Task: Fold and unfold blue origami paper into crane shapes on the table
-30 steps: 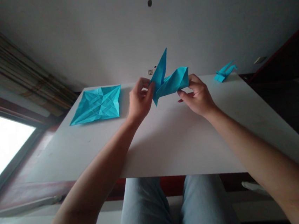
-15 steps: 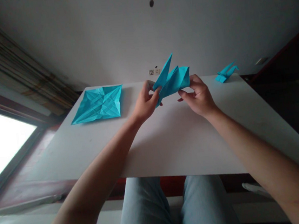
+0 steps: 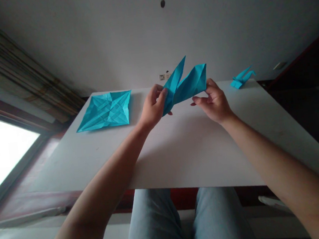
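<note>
Above the far middle of the table, my left hand (image 3: pixel 155 106) pinches the left part of a partly folded blue paper (image 3: pixel 188 87). One narrow point of the paper rises up, and a wider, opened flap spreads to the right. My right hand (image 3: pixel 215 101) is at the right end of that flap, its fingers behind the lower right corner and its thumb just below the edge. Whether those fingers grip the paper is hard to see.
A creased blue sheet (image 3: pixel 106 111) lies on the white table (image 3: pixel 197 161) at the left. A folded blue paper crane (image 3: pixel 241 78) stands at the far right. Behind the table is a wall with sockets (image 3: pixel 162 77); a curtain (image 3: pixel 15 62) hangs at left.
The paper's wide flap has opened out to the right and up, away from the narrow point. My left thumb has shifted up and left; my right hand has moved slightly right.
</note>
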A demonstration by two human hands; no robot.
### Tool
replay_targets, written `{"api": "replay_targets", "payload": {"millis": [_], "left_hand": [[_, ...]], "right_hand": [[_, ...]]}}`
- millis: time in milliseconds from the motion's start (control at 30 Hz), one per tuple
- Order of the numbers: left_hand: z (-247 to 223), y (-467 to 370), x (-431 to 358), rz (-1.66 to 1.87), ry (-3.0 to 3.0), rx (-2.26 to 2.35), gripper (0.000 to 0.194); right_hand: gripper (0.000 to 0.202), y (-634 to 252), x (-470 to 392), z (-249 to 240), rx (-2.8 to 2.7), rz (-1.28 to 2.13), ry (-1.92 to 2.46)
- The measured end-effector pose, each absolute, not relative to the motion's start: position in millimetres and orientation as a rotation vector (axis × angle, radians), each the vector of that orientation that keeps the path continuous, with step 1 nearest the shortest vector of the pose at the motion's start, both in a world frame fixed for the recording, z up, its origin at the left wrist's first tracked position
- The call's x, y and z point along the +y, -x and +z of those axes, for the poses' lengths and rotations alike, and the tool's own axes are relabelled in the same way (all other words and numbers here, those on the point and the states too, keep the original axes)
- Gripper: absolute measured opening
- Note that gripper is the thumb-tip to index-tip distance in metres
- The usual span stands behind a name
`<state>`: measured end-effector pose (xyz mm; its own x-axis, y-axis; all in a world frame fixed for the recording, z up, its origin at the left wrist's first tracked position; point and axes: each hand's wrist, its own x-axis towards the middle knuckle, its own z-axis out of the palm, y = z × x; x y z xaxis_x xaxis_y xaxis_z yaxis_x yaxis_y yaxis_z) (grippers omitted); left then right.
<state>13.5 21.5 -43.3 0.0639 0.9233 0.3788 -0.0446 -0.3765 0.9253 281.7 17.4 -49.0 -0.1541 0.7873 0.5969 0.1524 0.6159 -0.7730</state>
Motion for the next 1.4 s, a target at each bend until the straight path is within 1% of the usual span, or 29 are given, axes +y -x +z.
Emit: {"api": "replay_targets", "payload": {"millis": [133,200,300,500,600,667,733,867,900,967,1067,1167,1233,1300,1400], "left_hand": [[-33.1,-15.0,16.2,1.486,-1.499,0.919,0.066],[-27.2,-15.8,11.4,1.511,-1.503,0.923,0.063],[-22.6,-16.0,6.8,1.525,-1.532,0.924,0.057],[-26.4,-16.5,11.6,1.465,-1.605,0.785,0.061],[-24.9,-18.0,13.5,1.468,-1.557,0.799,0.063],[-22.8,-18.3,13.8,1.490,-1.543,0.835,0.064],[-22.0,-17.1,13.9,1.520,-1.553,0.864,0.062],[-25.4,-11.8,15.0,1.527,-1.603,0.907,0.051],[-26.5,-10.4,15.3,1.509,-1.611,0.920,0.049],[-28.0,-8.1,15.8,1.466,-1.615,0.950,0.047],[-28.6,-6.2,15.9,1.427,-1.623,0.972,0.049],[-28.7,-6.5,14.5,1.388,-1.663,0.976,0.052],[-28.5,-7.8,12.6,1.385,-1.680,0.975,0.054],[-27.4,-9.7,10.3,1.408,-1.686,0.975,0.057],[-23.8,-12.2,7.2,1.433,-1.706,0.998,0.062]], "right_hand": [[0.046,-282.8,24.1,-54.3,-1.604,0.769,0.766],[0.051,-283.4,29.2,-56.9,-1.587,0.808,0.756],[0.054,-283.3,32.9,-57.0,-1.528,0.858,0.753],[0.046,-282.5,19.8,-45.3,-1.499,1.051,0.771],[0.046,-284.7,14.5,-41.7,-1.564,1.011,0.737],[0.041,-286.3,12.3,-39.2,-1.630,0.966,0.727],[0.035,-286.9,10.2,-35.7,-1.675,0.930,0.745],[0.023,-284.5,9.2,-30.9,-1.644,0.884,0.758],[0.024,-283.7,10.0,-31.2,-1.636,0.879,0.753],[0.031,-282.4,12.2,-33.1,-1.631,0.876,0.749],[0.041,-281.7,12.9,-34.9,-1.597,0.919,0.752],[0.046,-281.8,9.3,-31.9,-1.569,0.989,0.747],[0.044,-281.7,6.6,-29.2,-1.577,0.984,0.761],[0.038,-281.4,5.0,-27.9,-1.572,0.966,0.782],[0.036,-281.3,4.9,-28.5,-1.565,1.009,0.777]]}}
